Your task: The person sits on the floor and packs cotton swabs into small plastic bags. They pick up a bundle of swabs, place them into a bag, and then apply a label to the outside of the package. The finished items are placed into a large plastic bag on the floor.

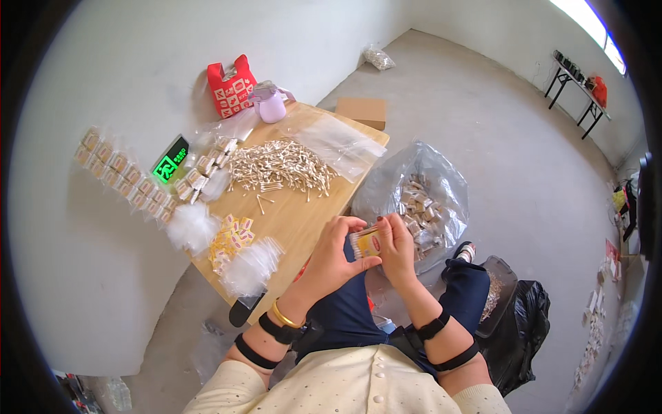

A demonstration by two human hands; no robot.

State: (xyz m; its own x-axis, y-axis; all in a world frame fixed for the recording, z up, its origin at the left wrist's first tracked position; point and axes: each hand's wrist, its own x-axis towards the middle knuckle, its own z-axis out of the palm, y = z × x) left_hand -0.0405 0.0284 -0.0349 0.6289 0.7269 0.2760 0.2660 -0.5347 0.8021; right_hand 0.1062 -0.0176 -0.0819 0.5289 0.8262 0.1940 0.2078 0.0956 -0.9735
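Between both hands, over my lap by the table's right edge, is a small pack of cotton swabs (pixel 366 243) with a yellow card at its front. My left hand (pixel 329 261) grips its left end, thumb along the lower edge and fingers at the top. The fingers of my right hand (pixel 397 250) close on its right end. A loose heap of cotton swabs (pixel 283 165) lies on the wooden table (pixel 293 234). Yellow cards (pixel 231 240) are scattered near its left edge, between two piles of small clear bags (pixel 254 268). Beside my right hand, a large clear plastic bag (pixel 447 181) holds many finished-looking packs.
Rows of wrapped packs (pixel 124 172) line the wall side, near a green-lit sign (pixel 170 160). Behind the swabs stand a lilac bottle (pixel 269 103) and a red bag (pixel 232 88). A cardboard box (pixel 361 112), dark bin (pixel 498 293) and black plastic bag (pixel 527 331) are to the right.
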